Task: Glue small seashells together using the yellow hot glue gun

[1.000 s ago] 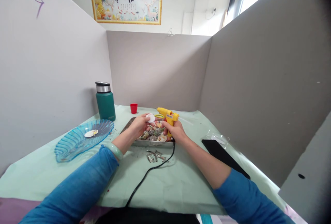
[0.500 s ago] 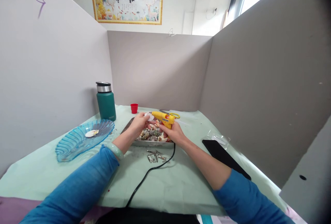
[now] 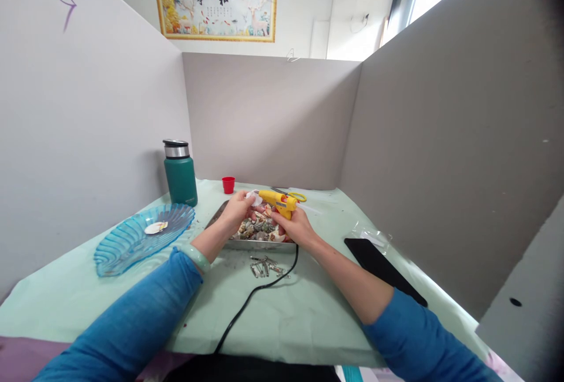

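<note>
My right hand (image 3: 294, 226) is closed round the handle of a yellow glue gun (image 3: 278, 200), whose nozzle points left. Between the fingers of my left hand (image 3: 238, 208) is a white shell (image 3: 254, 197), and the nozzle meets it or sits very close; I cannot tell which. Both hands are above a metal tray (image 3: 259, 245) heaped with small shells (image 3: 259, 229). From the glue gun a black cord (image 3: 253, 292) runs down toward the near table edge. Several small metal pins (image 3: 264, 267) lie in front of the tray.
On the left stand a blue shell-shaped dish (image 3: 127, 247) holding a white shell piece (image 3: 155, 227), and a green bottle (image 3: 180, 176). A red cup (image 3: 228, 185) and yellow-handled scissors (image 3: 296, 196) are behind the tray. To the right lie a black strip (image 3: 383, 270) and a clear plastic bag (image 3: 370, 235).
</note>
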A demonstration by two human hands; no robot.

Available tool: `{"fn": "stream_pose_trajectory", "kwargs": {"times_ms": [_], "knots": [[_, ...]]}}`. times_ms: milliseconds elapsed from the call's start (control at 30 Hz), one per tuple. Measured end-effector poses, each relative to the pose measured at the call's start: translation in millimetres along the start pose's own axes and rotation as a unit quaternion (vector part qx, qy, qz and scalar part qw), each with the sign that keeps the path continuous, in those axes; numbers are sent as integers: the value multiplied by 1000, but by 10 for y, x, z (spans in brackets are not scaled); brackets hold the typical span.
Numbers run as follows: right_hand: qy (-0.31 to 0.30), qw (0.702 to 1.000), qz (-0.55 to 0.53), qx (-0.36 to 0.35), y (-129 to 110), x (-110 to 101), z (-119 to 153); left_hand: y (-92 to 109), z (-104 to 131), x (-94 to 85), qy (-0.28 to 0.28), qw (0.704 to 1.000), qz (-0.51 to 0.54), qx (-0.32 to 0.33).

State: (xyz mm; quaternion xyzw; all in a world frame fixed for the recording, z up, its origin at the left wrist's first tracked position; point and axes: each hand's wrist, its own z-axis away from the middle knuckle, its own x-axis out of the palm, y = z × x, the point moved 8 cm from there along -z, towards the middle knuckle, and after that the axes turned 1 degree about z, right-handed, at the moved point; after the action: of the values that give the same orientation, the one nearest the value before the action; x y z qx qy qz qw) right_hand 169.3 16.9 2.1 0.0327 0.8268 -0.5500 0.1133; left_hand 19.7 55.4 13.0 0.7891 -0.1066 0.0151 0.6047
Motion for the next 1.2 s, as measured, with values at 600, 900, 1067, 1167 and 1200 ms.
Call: {"fn": "stream_pose_trajectory", "kwargs": {"times_ms": [600, 900, 1067, 1167, 1200], "knots": [[8, 1000, 3, -9, 28, -5, -17, 32, 24, -11, 20, 1000, -20, 4], [6, 1000, 12, -14, 17, -16, -8, -23, -12, -14, 8, 1000, -10, 1], [6, 1000, 13, -7, 6, -7, 1, -26, -2, 1, -1, 1000, -9, 1], [6, 1000, 20, -1, 37, -5, -6, -10, 2, -12, 8, 1000, -8, 3], [9, 1000, 19, -3, 43, -10, -9, -6, 2, -12, 9, 1000, -6, 3]]}}
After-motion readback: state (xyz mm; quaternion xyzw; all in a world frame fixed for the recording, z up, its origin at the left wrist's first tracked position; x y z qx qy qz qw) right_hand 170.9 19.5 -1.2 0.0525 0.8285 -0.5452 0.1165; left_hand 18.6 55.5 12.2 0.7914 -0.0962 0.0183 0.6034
